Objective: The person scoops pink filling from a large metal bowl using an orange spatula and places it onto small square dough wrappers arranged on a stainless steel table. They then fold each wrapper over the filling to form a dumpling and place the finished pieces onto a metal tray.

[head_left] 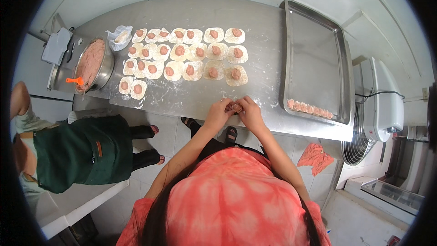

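Your one red tie-dyed shirt (pixel 236 191) is closest, on the near side of the steel table (pixel 261 18). Off the table's near left corner stands one other person in one green apron (pixel 82 150). On the table's left end sits one steel bowl (pixel 108 66) of pink meat filling (pixel 93 54), with one orange spoon (pixel 75 80) in it; one white plastic bag (pixel 112 38) lies just beside. Across the table's left and middle you have 23 dumpling wrappers (pixel 180 58), three rows of seven plus two, each topped with filling. At its near edge, your left hand (pixel 218 110) and right hand (pixel 251 110) both grasp one dumpling (pixel 236 107), fingertips pinched around it. One metal tray (pixel 316 57) covers the table's right end, holding one row of shaped dumplings (pixel 309 109), too tightly packed to count. One reddish cloth (pixel 315 158) lies below the near edge; one white machine (pixel 378 93) stands beyond the right end.
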The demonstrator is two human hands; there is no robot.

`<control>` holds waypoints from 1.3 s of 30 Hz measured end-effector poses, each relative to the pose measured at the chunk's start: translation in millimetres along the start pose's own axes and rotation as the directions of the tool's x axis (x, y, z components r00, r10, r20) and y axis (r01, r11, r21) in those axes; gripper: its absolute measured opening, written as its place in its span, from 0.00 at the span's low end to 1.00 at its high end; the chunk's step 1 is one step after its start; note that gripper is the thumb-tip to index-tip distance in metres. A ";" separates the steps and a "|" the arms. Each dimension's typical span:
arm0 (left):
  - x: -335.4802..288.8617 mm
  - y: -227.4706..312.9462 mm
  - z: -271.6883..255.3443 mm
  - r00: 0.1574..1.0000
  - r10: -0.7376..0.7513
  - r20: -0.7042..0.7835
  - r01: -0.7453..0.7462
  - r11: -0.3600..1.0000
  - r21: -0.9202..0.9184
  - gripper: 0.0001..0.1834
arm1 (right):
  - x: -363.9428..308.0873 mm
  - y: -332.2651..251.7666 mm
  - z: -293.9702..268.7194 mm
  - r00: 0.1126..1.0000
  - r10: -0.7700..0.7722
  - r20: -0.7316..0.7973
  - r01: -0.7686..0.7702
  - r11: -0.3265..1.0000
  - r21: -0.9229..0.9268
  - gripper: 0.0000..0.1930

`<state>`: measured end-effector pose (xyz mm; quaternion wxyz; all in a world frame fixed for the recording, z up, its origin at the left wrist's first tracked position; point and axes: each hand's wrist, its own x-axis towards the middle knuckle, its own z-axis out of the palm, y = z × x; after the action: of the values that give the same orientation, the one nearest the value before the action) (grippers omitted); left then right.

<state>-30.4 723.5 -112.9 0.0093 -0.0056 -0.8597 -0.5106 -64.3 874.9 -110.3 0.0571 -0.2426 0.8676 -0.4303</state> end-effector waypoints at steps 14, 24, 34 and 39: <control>-4.9 -4.9 -4.0 0.995 -0.088 -0.050 0.086 0.996 -0.032 0.14 | 11.3 -13.8 -6.0 0.994 -0.062 0.089 0.075 0.985 -0.155 0.15; -29.2 -51.0 -66.8 0.881 -0.263 -0.394 0.243 0.965 -0.102 0.12 | 6.1 -20.4 3.7 0.969 -0.158 0.191 0.192 0.966 -0.173 0.10; -87.1 -199.1 -246.8 0.579 -0.150 -0.801 0.622 0.717 0.316 0.14 | -33.5 54.0 -201.9 0.898 0.217 -0.383 -0.239 0.971 -0.009 0.16; -57.2 -193.7 -248.5 0.583 -0.181 -0.792 0.683 0.637 0.358 0.14 | -106.7 157.3 -308.9 0.746 0.412 -0.523 -0.561 0.812 -0.161 0.14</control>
<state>25.6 412.6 -165.4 0.1969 0.4147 -0.8779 -0.1362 -124.4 1227.7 -51.3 -0.0790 0.0994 0.9442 -0.3040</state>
